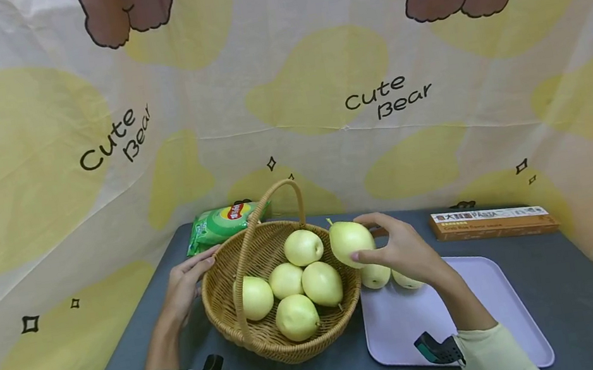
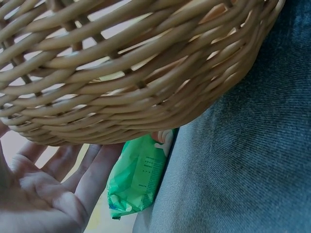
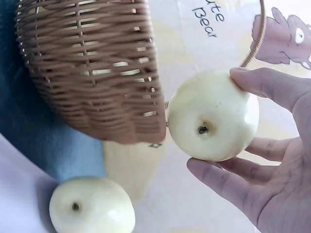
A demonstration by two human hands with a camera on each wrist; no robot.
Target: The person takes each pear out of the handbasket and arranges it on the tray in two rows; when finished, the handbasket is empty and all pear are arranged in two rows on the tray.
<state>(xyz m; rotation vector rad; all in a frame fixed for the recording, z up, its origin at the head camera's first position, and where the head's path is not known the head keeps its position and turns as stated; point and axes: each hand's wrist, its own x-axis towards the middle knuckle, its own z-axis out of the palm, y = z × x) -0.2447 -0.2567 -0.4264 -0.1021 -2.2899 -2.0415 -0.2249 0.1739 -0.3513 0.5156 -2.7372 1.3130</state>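
Pear [image 1: 350,243] in R hand [image 1: 401,249], handle [image 1: 244,253] over basket [image 1: 292,350], green pkt [image 1: 216,226] bhd

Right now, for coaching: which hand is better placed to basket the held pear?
Likely the right hand: it pinches the pear by the basket; the left hand is at the opposite side.

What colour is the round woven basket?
The round woven basket is tan, clearest in the head view.

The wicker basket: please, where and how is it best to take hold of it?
Most likely by the top of its arched handle, coming from above and curling the fingers under it. The handle rises over the pears inside, leaving a gap beneath. The side of the basket seems less handy: the left hand is at its left edge.
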